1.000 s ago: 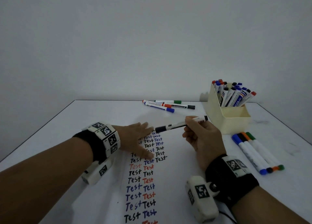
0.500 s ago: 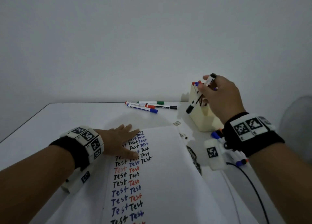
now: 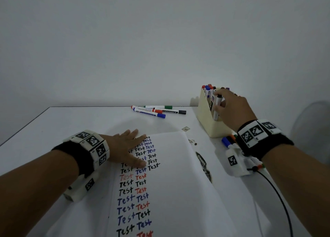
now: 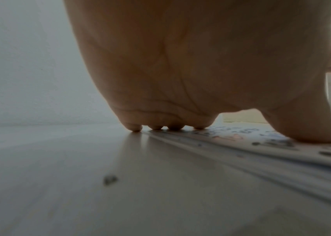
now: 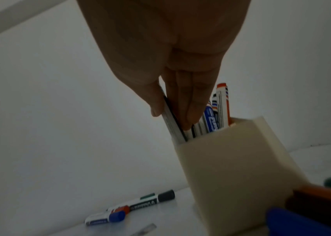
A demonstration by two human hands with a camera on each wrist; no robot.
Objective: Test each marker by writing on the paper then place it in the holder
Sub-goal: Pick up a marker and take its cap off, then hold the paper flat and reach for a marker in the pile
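Note:
My right hand (image 3: pixel 230 106) pinches a black-capped white marker (image 3: pixel 217 108) between thumb and fingers, its lower end down inside the cream holder (image 3: pixel 210 127). The right wrist view shows the same marker (image 5: pixel 172 126) sliding in at the holder (image 5: pixel 237 167) rim beside several stored markers (image 5: pixel 219 110). My left hand (image 3: pixel 128 147) lies flat with straight fingers on the top left of the paper (image 3: pixel 175 174), which carries columns of "Test" in black, blue and red. In the left wrist view the left hand's fingertips (image 4: pixel 156 127) press on the paper (image 4: pixel 261 143).
Several loose markers (image 3: pixel 157 110) lie at the table's back edge, left of the holder. More markers (image 3: pixel 229 141) lie on the table under my right wrist. A black cable (image 3: pixel 278 197) trails from the right wrist camera. A wall stands close behind the table.
My right hand carried the black marker from above the paper to the holder, turned it upright and lowered it in. The left hand stayed flat on the paper.

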